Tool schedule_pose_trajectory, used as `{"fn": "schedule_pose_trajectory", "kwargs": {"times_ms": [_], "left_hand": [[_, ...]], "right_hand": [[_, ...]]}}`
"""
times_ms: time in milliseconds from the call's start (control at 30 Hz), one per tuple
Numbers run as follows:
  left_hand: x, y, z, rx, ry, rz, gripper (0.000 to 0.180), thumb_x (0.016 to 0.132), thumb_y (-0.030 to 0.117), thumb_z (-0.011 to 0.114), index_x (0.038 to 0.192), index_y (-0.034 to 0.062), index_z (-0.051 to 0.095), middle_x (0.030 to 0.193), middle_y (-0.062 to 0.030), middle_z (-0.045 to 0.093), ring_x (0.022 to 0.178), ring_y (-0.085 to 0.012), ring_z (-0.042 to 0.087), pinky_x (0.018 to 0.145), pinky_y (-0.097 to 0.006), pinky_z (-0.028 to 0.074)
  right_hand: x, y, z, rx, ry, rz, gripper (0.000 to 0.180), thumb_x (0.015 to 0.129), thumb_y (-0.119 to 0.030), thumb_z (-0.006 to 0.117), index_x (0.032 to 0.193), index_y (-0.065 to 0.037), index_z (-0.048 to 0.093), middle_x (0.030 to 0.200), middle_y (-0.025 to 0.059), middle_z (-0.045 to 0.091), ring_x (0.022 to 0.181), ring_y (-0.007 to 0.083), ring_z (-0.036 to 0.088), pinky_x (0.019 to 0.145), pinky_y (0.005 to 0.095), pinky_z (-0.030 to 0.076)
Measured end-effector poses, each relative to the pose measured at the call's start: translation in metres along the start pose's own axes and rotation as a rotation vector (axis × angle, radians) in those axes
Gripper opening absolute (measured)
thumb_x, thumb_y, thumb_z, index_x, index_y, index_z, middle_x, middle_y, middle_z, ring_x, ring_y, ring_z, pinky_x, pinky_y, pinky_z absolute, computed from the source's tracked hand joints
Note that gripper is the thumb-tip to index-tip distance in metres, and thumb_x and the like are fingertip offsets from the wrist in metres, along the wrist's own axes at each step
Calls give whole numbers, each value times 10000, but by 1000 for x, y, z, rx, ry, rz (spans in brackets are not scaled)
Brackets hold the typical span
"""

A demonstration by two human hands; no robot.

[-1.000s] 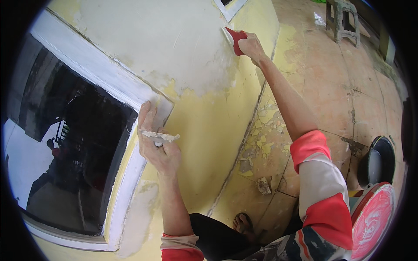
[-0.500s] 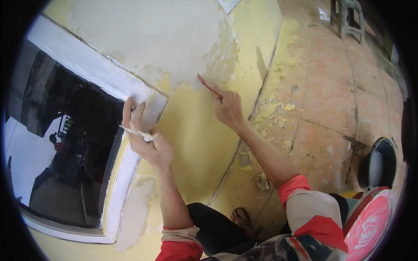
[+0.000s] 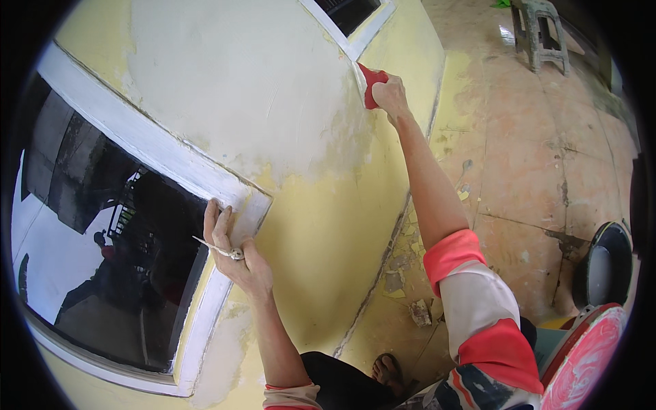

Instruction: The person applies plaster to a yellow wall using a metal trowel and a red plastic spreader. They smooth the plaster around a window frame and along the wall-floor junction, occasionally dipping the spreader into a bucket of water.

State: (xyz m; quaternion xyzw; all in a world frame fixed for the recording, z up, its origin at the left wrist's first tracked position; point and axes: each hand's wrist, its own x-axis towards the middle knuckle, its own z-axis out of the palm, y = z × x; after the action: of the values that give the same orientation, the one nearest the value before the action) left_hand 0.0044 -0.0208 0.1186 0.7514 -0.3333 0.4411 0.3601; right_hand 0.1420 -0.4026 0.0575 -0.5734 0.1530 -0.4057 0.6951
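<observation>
My right hand (image 3: 391,98) grips a red putty spreader (image 3: 372,83) out at arm's length. White putty lines the spreader's edge, which lies against the wall just below the corner of a far white frame (image 3: 352,49). Nearer, the fingertips of my left hand (image 3: 244,263) are at the corner of the near white window frame (image 3: 254,213). A thin, flat tool smeared with putty (image 3: 220,249) is pinched in that hand, seen edge-on; its exact kind cannot be told. Grey-white filler (image 3: 225,82) covers much of the yellow wall (image 3: 314,239) between the two frames.
Dark window glass (image 3: 116,260) fills the left side. Along the wall's foot, paint flakes (image 3: 400,273) lie on the tiled floor (image 3: 519,157). A black bucket (image 3: 603,266) and a round lid smeared pink and white (image 3: 584,362) are at the right. A plastic stool (image 3: 544,37) stands far back.
My right hand has moved up and away along the wall with the red spreader, now turned flat side into view at the far frame's corner. The left hand stays at the near frame.
</observation>
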Motion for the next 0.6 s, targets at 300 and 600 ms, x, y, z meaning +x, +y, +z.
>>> {"fn": "schedule_pose_trajectory", "kwargs": {"times_ms": [300, 600], "left_hand": [[-2, -5, -1, -59, 38, 22, 643, 660, -106, 392, 1267, -42, 595, 1468, -276, 493, 1309, -414, 559, 1099, -493, 482], [1, -12, -12, -63, 48, 69, 630, 654, -92, 430, 1254, -56, 622, 1422, -291, 539, 1327, -435, 542, 1096, -488, 460]], "right_hand": [[-56, -12, 48, -391, 45, -210, 514, 820, -128, 566, 1299, -233, 720, 1217, 191, 719, 1090, 379, 695, 968, 463, 538], [-268, -40, 70, -124, -114, -499, 545, 840, 80, 483, 1274, -141, 729, 1116, 178, 752, 934, 320, 742, 834, 400, 564]]}}
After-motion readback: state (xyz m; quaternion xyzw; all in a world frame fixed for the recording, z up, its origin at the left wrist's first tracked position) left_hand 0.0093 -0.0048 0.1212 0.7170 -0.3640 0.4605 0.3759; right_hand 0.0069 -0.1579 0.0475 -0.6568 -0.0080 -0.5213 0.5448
